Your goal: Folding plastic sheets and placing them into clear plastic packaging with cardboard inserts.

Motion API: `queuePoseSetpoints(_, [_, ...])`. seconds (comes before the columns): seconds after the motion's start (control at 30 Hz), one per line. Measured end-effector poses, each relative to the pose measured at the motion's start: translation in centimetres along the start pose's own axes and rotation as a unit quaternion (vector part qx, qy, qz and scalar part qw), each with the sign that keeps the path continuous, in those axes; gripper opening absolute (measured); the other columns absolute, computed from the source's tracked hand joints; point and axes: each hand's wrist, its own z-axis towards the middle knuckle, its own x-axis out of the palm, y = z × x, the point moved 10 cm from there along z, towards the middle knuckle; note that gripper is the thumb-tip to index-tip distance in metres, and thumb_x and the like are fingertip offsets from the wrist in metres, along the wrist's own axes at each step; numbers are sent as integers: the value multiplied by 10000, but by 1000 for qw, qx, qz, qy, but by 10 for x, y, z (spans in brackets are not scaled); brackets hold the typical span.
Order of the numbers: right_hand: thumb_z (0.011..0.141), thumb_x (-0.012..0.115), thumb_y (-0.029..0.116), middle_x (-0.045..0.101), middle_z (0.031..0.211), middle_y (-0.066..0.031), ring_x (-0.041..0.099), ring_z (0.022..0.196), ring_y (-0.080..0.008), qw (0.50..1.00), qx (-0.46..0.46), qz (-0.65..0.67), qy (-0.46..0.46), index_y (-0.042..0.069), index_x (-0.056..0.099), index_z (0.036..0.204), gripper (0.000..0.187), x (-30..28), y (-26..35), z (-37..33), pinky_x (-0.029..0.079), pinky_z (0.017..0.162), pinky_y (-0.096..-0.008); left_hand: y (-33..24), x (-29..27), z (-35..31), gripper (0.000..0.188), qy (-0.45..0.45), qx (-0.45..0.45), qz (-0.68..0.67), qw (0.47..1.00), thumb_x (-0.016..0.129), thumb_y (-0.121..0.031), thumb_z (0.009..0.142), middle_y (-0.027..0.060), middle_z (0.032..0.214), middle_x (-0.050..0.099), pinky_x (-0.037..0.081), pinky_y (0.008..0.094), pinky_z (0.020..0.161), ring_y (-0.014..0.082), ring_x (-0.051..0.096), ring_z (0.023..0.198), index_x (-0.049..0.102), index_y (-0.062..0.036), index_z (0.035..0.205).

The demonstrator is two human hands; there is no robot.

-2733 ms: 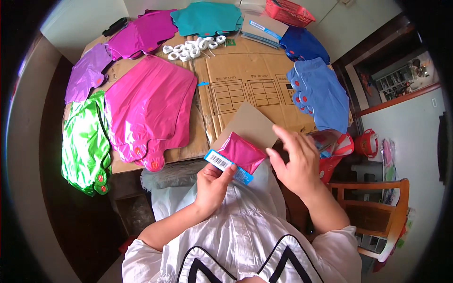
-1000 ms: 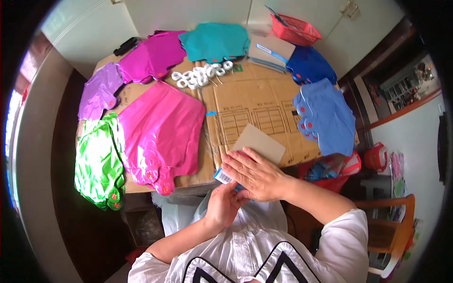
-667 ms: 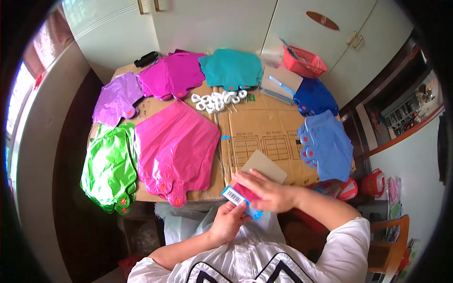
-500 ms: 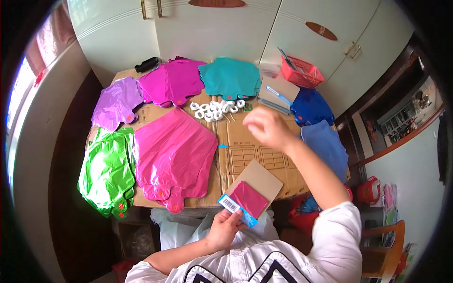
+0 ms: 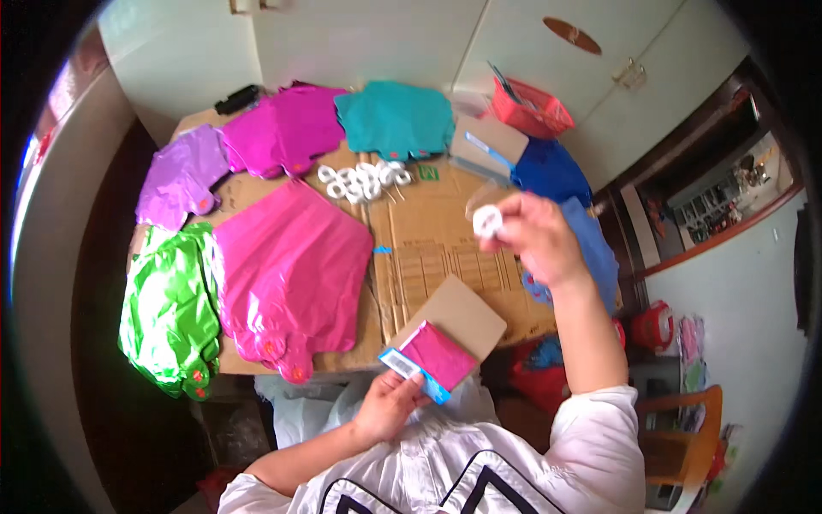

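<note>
My left hand (image 5: 390, 406) pinches the blue, barcoded edge of a card (image 5: 467, 313) at the table's near edge. On this card lies a folded magenta foil piece (image 5: 438, 355). Raised over the right half of the table, my right hand (image 5: 545, 242) grips a small white ribbon roll (image 5: 487, 222) between thumb and fingers. A faint loose strand seems to curl above it. Several similar white rolls (image 5: 360, 183) lie heaped in the middle of the table. A large flat pink foil balloon (image 5: 295, 270) is spread left of the card.
Around the cardboard-covered table (image 5: 419, 227) lie flat green (image 5: 169, 300), lilac (image 5: 180, 176), magenta (image 5: 287, 128), teal (image 5: 396, 120) and blue (image 5: 555, 171) foil balloons. A red basket (image 5: 533, 111) stands far right, beside another card (image 5: 490, 141). White cabinets (image 5: 368, 43) line the back.
My right hand has moved right and slightly down, and a white ribbon roll now shows in its fingers. My left hand keeps hold of the card. The whole view has shifted slightly.
</note>
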Motion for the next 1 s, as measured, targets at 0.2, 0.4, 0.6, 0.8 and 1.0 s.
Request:
queuePoseSetpoints(0.2, [836,592,25,682,886,-108,677,750,-172,976,170,112,81,-24,622,946,125,39,-57,-116,564,690,-285,5,0,7,262,84,-14,16,996,490,-181,1001,55,1195,620,461,392,989,201,582,1132,568,-61,1220])
queuePoseSetpoints(0.4, [833,593,14,677,837,-112,674,711,-165,977,169,11,129,-34,605,893,78,49,-20,-137,560,673,-277,1,3,-2,248,147,-14,27,989,498,-179,997,57,1161,629,465,399,992,202,590,1112,582,-47,1190])
queuePoseSetpoints(0.6, [875,590,22,673,855,-79,664,740,-116,969,204,-140,14,-12,602,908,49,32,-69,-121,540,638,-241,12,-2,-5,274,191,-23,56,980,481,-157,995,91,1219,605,452,445,1004,231,578,1147,541,-40,1235])
queuePoseSetpoints(0.8, [849,603,25,657,804,-24,594,748,-68,934,234,-263,66,-24,647,918,95,59,-100,-140,487,672,-246,8,0,-6,266,187,-23,60,980,490,-156,993,83,1204,609,458,430,997,222,580,1133,552,-39,1225])
queuePoseSetpoints(1.0, [848,625,24,685,865,-29,608,792,-80,970,230,-48,61,-30,661,948,120,76,-117,-137,490,738,-241,8,-2,-8,269,170,-23,43,984,488,-159,996,89,1184,619,468,434,982,225,592,1115,557,-27,1219])
